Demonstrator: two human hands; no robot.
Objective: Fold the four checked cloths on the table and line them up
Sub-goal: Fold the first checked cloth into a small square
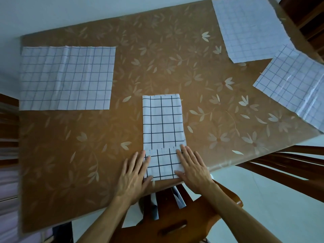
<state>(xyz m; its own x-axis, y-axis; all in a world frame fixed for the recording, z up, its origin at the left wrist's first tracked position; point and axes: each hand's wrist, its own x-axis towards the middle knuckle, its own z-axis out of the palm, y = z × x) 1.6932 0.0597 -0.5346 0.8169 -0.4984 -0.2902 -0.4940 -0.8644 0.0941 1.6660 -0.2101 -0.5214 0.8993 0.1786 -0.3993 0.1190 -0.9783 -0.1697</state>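
A white cloth with dark checks lies folded into a narrow strip at the table's near middle. Its near end is turned up over itself into a short flap. My left hand presses flat on the flap's left edge. My right hand presses flat on its right edge. A second checked cloth lies spread flat at the left. A third, finer-checked cloth lies flat at the far right corner. A fourth checked cloth lies flat at the right edge, partly over the table's side.
The brown table has a flower-patterned cover. A wooden chair stands under the near edge below my arms. Another chair back is at the right, and a third at the far right corner.
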